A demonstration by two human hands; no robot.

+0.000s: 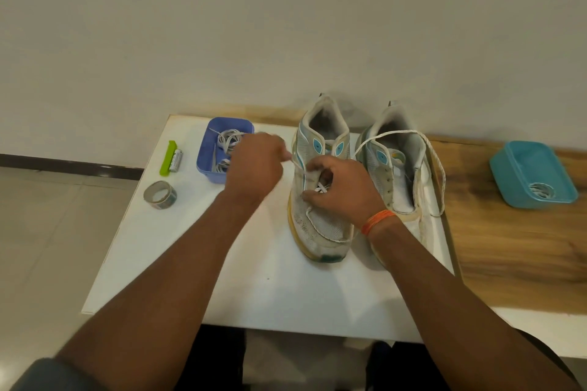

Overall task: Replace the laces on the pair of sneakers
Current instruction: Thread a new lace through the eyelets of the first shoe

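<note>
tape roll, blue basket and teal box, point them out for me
tape roll (159, 194), head view, on its outer band
blue basket (205, 152), head view, on its left wall
teal box (521, 157), head view, on its bare floor

Both sneakers (320, 200) stand on the worktop (254, 279) — one under the right grip (341, 190). A basket (209, 152) sits behind the left grip (254, 165) — tape roll (159, 194) to its left.

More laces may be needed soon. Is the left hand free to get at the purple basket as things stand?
Probably yes: the left hand is right beside the purple basket, nothing between, but its fingers pinch the lace now.
</note>
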